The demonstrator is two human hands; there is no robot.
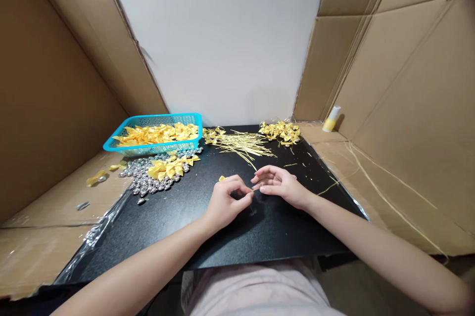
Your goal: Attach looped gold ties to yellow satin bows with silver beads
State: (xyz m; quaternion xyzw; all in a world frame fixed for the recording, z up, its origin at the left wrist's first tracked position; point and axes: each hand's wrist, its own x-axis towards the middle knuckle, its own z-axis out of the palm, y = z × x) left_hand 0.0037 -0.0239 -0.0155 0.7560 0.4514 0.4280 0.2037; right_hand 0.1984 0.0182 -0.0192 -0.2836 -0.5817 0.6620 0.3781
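My left hand (225,202) and my right hand (279,185) meet over the middle of the black table top (178,227). Both pinch a small yellow piece (253,189) between the fingertips; a bit of yellow ribbon bow (221,178) pokes out above the left fingers. Behind the hands lies a loose bundle of thin gold wire ties (243,144). To the left sit yellow ribbon bows (171,166) on a heap of small silver bells (146,180).
A blue plastic basket (122,144) full of yellow bows stands at the back left. A pile of finished gold-and-yellow pieces (281,131) lies at the back right. Cardboard walls (408,98) close in both sides; a yellow thread spool (331,119) stands on the right cardboard.
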